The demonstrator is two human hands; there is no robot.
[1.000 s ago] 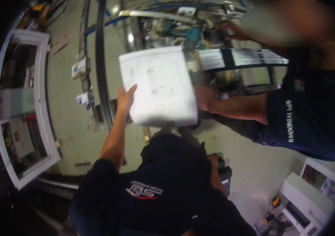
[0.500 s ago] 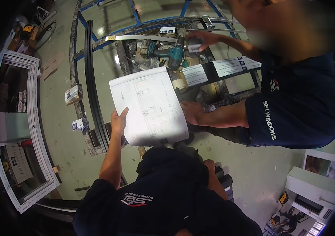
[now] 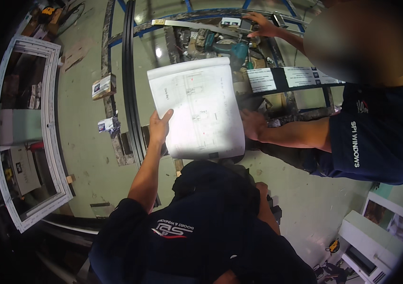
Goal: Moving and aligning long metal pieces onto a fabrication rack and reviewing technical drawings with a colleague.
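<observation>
My left hand (image 3: 159, 127) is raised in front of me, holding a large white sheet with a faint printed drawing (image 3: 196, 109) by its left edge, thumb on the front. My right hand is hidden; only part of that forearm (image 3: 266, 208) shows beside my dark blue shirt. A co-worker in a dark blue shirt (image 3: 376, 137) stands to the right. One of their hands (image 3: 253, 125) is at the sheet's right edge. Their other hand (image 3: 263, 26) rests on the cluttered bench beyond.
A white window frame (image 3: 50, 142) lies on the concrete floor at left. Long black profiles (image 3: 128, 85) run beside it. A teal power drill (image 3: 232, 47) and a black bar with white labels (image 3: 286, 78) lie behind the sheet. White units (image 3: 367, 241) stand lower right.
The view has swung slightly. The sheet stays in my left hand and sits a little higher than half a second ago. The co-worker's hands keep their places.
</observation>
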